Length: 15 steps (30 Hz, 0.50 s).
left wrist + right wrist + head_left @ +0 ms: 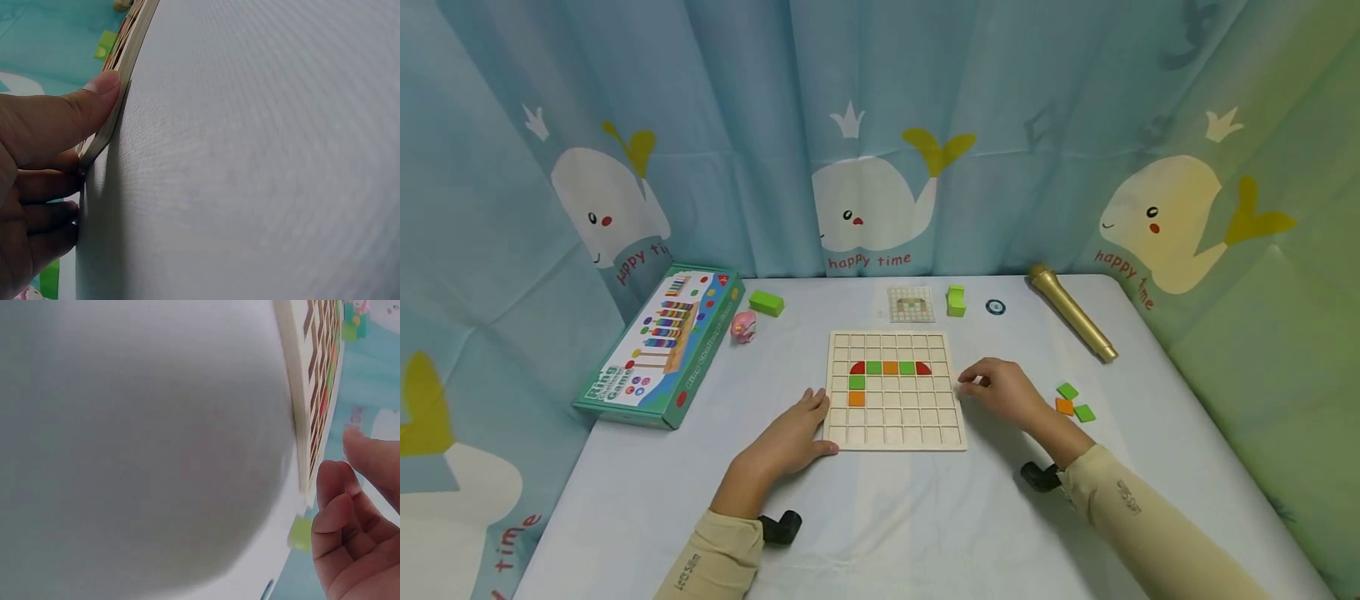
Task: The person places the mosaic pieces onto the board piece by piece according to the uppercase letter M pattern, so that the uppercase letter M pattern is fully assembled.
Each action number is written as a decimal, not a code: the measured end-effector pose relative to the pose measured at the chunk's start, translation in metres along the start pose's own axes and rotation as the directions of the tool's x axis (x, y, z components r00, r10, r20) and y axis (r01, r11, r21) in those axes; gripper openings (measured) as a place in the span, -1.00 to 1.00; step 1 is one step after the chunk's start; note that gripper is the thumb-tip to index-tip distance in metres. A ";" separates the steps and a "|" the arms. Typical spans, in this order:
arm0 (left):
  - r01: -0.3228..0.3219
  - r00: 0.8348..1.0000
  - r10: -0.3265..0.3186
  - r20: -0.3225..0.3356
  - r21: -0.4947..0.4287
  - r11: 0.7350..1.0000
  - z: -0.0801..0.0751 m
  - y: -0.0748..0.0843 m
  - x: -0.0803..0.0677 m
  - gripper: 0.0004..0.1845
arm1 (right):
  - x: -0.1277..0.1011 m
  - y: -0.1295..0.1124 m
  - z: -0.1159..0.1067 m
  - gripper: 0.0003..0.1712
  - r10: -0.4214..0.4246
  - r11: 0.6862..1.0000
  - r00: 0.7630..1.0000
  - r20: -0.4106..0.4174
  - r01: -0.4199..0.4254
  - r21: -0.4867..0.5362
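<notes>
A wooden grid board (895, 417) lies in the middle of the white table. It holds a row of red, green and orange tiles (891, 367), with a green tile and an orange tile (857, 398) under the row's left end. My left hand (808, 421) lies flat against the board's left edge. In the left wrist view its thumb (94, 100) presses the board's rim (128, 53). My right hand (988, 387) rests at the board's right edge with fingers loosely curled. I see nothing in the right hand (350, 506), which lies beside the board (306, 394).
Three loose tiles (1072, 403), two green and one orange, lie right of my right hand. A gold microphone (1071, 312), a pattern card (912, 304), two green blocks (956, 300) (766, 302), a pink toy (743, 327) and a game box (662, 342) sit farther back. Curtains enclose the table.
</notes>
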<state>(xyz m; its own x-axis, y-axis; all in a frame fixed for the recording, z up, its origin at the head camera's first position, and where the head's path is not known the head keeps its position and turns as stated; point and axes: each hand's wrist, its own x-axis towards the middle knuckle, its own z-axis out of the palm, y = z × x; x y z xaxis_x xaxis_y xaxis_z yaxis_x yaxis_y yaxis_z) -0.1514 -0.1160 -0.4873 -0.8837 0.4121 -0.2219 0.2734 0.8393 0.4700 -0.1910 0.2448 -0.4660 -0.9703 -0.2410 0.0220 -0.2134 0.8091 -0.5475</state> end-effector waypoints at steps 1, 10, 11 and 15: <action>0.001 1.000 -0.001 0.002 -0.002 1.000 0.000 0.001 0.000 -0.08 | -0.002 0.003 -0.002 -0.88 0.007 1.000 1.000 -0.005 -0.007 0.000; 0.006 1.000 -0.006 0.000 -0.022 1.000 -0.004 0.004 -0.003 -0.08 | -0.019 0.029 -0.020 -0.87 0.044 0.999 0.996 -0.078 -0.045 -0.010; 0.005 1.000 -0.005 -0.001 -0.024 1.000 -0.004 0.004 -0.003 -0.08 | -0.021 0.031 -0.021 -0.86 0.051 0.999 0.995 -0.082 -0.052 -0.014; 0.001 1.000 -0.001 0.000 -0.021 1.000 -0.003 0.004 -0.003 -0.08 | -0.030 0.039 -0.029 -0.84 0.078 0.997 0.994 -0.082 -0.079 -0.013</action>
<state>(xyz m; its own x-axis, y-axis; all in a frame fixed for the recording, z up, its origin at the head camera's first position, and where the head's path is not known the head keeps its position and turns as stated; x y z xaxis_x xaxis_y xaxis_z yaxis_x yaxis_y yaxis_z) -0.1489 -0.1151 -0.4822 -0.8839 0.4116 -0.2223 0.2649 0.8321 0.4873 -0.1739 0.2995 -0.4635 -0.9900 -0.1326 0.0477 -0.1374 0.8325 -0.5367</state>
